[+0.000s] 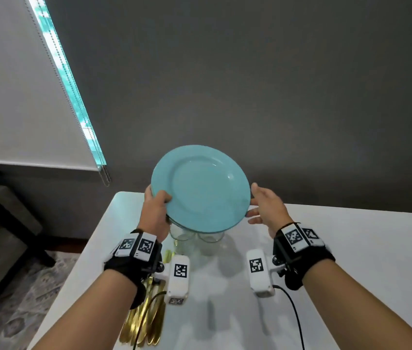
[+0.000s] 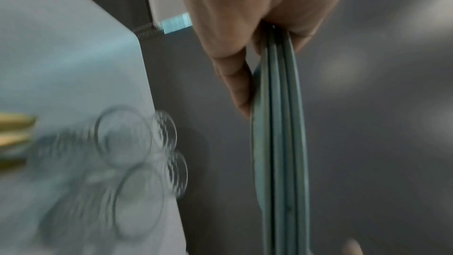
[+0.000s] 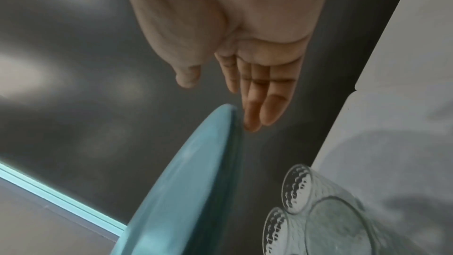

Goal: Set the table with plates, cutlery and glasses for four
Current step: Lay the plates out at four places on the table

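Note:
A stack of light-blue plates [image 1: 201, 188] hangs in the air above the far part of the white table [image 1: 351, 248]. My left hand [image 1: 155, 207] grips the stack's left rim, thumb on top; the left wrist view shows several plate edges [image 2: 282, 143] pinched between thumb and fingers. My right hand [image 1: 263, 205] is at the stack's right rim with straight fingers [image 3: 259, 108] beside the edge of the plates [image 3: 186, 181]; contact is unclear. Clear glasses [image 1: 197, 242] stand on the table under the plates. Gold cutlery [image 1: 146, 317] lies near the table's left front.
A dark grey wall stands right behind the table's far edge. A window blind with a bead chain [image 1: 105, 175] hangs at the left. A dark chair [image 1: 2, 218] and a patterned rug are on the floor to the left.

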### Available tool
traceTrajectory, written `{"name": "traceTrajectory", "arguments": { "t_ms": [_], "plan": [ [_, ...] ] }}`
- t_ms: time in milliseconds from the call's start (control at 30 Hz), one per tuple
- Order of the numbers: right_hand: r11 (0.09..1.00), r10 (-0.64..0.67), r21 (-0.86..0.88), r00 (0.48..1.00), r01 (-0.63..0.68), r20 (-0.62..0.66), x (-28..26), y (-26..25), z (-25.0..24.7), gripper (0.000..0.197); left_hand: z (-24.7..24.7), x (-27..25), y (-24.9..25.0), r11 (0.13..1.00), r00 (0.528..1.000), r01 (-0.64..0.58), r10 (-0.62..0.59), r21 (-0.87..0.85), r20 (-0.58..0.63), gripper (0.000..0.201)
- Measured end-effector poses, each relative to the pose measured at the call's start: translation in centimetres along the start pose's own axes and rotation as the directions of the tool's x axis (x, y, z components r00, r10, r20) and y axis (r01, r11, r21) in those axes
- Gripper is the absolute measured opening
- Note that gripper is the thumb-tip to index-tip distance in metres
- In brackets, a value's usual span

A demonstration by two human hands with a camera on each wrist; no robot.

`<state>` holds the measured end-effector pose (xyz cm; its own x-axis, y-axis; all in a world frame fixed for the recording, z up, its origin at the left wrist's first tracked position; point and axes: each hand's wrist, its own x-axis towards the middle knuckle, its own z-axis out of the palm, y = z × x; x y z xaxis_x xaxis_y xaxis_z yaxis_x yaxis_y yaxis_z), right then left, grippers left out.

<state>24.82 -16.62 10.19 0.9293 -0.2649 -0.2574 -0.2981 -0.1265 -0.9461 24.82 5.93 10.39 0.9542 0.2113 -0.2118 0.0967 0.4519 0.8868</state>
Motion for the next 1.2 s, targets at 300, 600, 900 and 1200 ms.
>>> {"name": "traceTrajectory", "arguments": {
  "t_ms": [300,600,900,1200],
  "plan": [
    [0.983,0.171,-0.025,0.965,-0.179,-0.197,0.1,5.9,-14.3,0.042,11.3,-5.6,-9.2,0.991,0.981,0.131,-0.127,-0.014,0.147,0.023],
    [0.961,0.266,0.132,0.939,-0.242,-0.218,1.5,10.0,-27.5,0.023,20.3,-9.8,-18.2,0.981,0.963,0.193,-0.196,0.036,0.186,0.021],
    [0.919,0.378,0.185,0.91,-0.347,-0.169,2.1,12.7,-34.0,0.011,24.8,-11.9,-22.6,0.969,0.953,0.235,-0.245,0.073,0.179,0.033],
    [0.841,0.436,0.446,0.872,-0.306,-0.223,2.9,14.8,-39.0,0.028,26.0,-10.6,-24.3,0.953,0.968,0.246,-0.251,0.176,0.008,0.031]
  ]
}}
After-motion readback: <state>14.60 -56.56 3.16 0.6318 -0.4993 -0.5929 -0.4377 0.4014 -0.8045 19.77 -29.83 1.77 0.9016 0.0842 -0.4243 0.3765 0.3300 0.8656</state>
